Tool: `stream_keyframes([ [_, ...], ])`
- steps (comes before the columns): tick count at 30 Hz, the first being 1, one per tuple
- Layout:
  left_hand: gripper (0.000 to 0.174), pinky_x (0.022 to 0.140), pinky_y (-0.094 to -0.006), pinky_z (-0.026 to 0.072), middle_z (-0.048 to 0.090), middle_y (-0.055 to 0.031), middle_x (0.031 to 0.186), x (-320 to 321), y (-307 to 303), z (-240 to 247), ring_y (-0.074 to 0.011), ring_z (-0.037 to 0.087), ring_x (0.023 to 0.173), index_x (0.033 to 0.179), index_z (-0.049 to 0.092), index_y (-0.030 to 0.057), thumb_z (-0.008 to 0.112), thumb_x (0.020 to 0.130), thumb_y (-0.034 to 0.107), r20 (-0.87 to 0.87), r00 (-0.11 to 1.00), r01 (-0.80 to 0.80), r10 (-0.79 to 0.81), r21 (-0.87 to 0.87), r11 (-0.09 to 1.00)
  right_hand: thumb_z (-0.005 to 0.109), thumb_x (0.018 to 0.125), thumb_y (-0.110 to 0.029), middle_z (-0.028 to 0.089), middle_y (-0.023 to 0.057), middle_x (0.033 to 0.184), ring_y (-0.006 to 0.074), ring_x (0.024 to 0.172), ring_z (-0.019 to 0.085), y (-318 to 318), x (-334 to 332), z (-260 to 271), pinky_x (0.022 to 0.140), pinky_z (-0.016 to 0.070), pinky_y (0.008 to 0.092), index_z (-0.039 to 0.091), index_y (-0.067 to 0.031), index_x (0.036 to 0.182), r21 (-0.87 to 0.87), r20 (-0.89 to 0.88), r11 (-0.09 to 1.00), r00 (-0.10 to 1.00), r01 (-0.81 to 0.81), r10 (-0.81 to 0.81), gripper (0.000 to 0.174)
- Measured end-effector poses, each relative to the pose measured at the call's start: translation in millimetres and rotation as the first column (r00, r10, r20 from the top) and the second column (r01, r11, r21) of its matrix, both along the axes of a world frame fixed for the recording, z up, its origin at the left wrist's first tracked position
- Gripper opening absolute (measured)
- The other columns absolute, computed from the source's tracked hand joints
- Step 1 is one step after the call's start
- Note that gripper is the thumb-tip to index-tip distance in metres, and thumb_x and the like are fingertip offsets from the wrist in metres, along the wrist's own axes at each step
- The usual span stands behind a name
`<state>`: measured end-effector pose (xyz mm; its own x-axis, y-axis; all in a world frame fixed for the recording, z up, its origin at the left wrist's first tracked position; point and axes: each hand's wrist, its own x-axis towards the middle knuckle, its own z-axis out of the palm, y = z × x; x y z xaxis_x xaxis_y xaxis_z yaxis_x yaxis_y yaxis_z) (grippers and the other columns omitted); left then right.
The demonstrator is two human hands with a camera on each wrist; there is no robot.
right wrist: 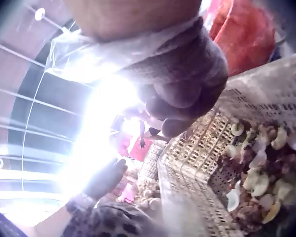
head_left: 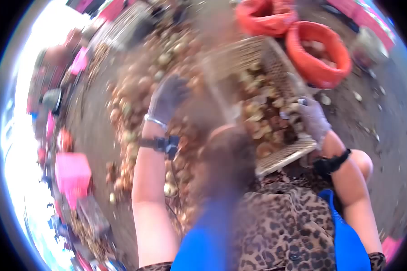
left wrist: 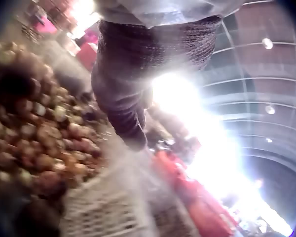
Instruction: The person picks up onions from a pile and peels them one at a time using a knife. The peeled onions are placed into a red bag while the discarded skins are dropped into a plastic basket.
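Observation:
My left hand (head_left: 167, 97), in a greyish knit glove, reaches over a broad heap of onions (head_left: 140, 86), blurred in the head view. Its fingers extend downward in the left wrist view, with nothing visible in them. To the right, my gloved right hand (head_left: 313, 118) is at the right rim of a pale plastic crate (head_left: 287, 156), its fingers curled in the right wrist view. I cannot tell whether those fingers hold something. Inside the crate lie onion pieces and brown skins (right wrist: 259, 182). A large blur crosses the crate's left side in the head view.
Two orange-red bags (head_left: 321, 77) stand beyond the crate, the nearer one holding onions. Another pale crate (head_left: 122, 29) is at the far left. A pink container (head_left: 72, 171) sits left of the heap. Scraps (head_left: 357, 96) dot the dark floor at right.

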<state>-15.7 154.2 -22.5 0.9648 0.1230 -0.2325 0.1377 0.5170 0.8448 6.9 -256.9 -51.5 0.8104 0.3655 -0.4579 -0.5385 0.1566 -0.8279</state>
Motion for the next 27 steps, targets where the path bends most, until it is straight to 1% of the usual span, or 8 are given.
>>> stream_keyframes([
  [8,0.016,0.060,-0.0368,0.0504,0.065,-0.0083,0.090,-263,164,-238,-0.0253,0.064,0.079,0.098,0.064,0.0115,0.064,0.086,0.022,-0.405,0.710,-0.357,0.575,0.497,0.791,0.063,0.082,-0.011,0.064,0.0042,0.070,0.0138,0.047,0.057,11,-33,-76,0.042,0.0434,0.0251,0.060,-0.0028,0.102,-0.636,0.035,0.742,0.953,-0.211,0.300,0.022],
  [9,0.014,0.066,-0.0406,0.0503,0.065,-0.0130,0.091,-279,174,-266,-0.0308,0.063,0.083,0.094,0.064,0.0096,0.061,0.087,0.021,-0.299,0.901,0.147,0.313,0.891,0.429,0.063,0.081,-0.010,0.063,0.0040,0.069,0.0133,0.046,0.057,15,-33,-83,0.040,0.0423,0.0249,0.060,-0.0029,0.102,-0.625,0.032,0.746,0.946,-0.232,0.321,0.023],
  [10,0.014,0.072,-0.0445,0.0502,0.064,-0.0177,0.093,-294,184,-295,-0.0364,0.062,0.087,0.090,0.065,0.0077,0.058,0.088,0.020,-0.167,0.976,0.205,0.139,0.918,-0.340,0.063,0.080,-0.010,0.063,0.0041,0.069,0.0128,0.046,0.057,28,-37,-66,0.038,0.0405,0.0245,0.059,-0.0028,0.102,-0.659,-0.009,0.709,0.945,-0.251,0.326,0.023],
  [14,0.023,0.083,-0.0427,0.0493,0.066,-0.0181,0.104,-274,175,-431,-0.0378,0.061,0.101,0.096,0.067,0.0060,0.057,0.090,0.026,-0.552,0.730,0.467,0.404,0.834,0.294,0.063,0.079,-0.009,0.063,0.0042,0.071,0.0119,0.044,0.056,51,-35,-57,0.032,0.0361,0.0235,0.059,-0.0021,0.104,-0.706,-0.058,0.645,0.932,-0.292,0.358,0.027],
  [17,0.025,0.085,-0.0422,0.0496,0.067,-0.0148,0.107,-241,142,-399,-0.0348,0.061,0.105,0.105,0.067,0.0091,0.057,0.091,0.026,-0.580,0.727,0.562,0.368,0.810,0.168,0.064,0.078,-0.008,0.063,0.0048,0.073,0.0125,0.047,0.057,54,-38,-54,0.037,0.0410,0.0252,0.060,-0.0023,0.104,-0.738,-0.050,0.598,0.910,-0.311,0.412,0.027],
  [23,0.030,0.084,-0.0418,0.0514,0.068,-0.0075,0.108,-212,60,3,-0.0265,0.060,0.110,0.120,0.065,0.0136,0.055,0.093,0.023,-0.652,0.636,0.753,0.414,0.641,-0.147,0.063,0.076,-0.001,0.063,0.0051,0.070,0.0141,0.052,0.060,74,-47,-52,0.044,0.0477,0.0271,0.064,-0.0026,0.094,-0.661,0.040,0.669,0.874,-0.341,0.485,0.018],
  [25,0.024,0.058,-0.0347,0.0493,0.065,-0.0096,0.080,-233,95,-187,-0.0210,0.061,0.067,0.101,0.065,0.0073,0.062,0.088,0.027,-0.769,0.551,0.323,0.325,0.555,0.766,0.061,0.077,0.000,0.063,0.0059,0.070,0.0142,0.052,0.060,81,-52,-23,0.044,0.0474,0.0263,0.063,-0.0016,0.092,-0.648,-0.017,0.660,0.874,-0.380,0.486,0.016],
  [27,0.028,0.059,-0.0364,0.0507,0.065,-0.0086,0.078,-254,98,-278,-0.0206,0.061,0.066,0.102,0.065,0.0056,0.065,0.085,0.028,-0.568,0.719,-0.025,0.399,0.553,0.833,0.060,0.077,-0.001,0.064,0.0067,0.070,0.0145,0.051,0.060,94,-52,5,0.042,0.0470,0.0255,0.062,-0.0008,0.089,-0.637,-0.076,0.646,0.868,-0.421,0.491,0.012],
])
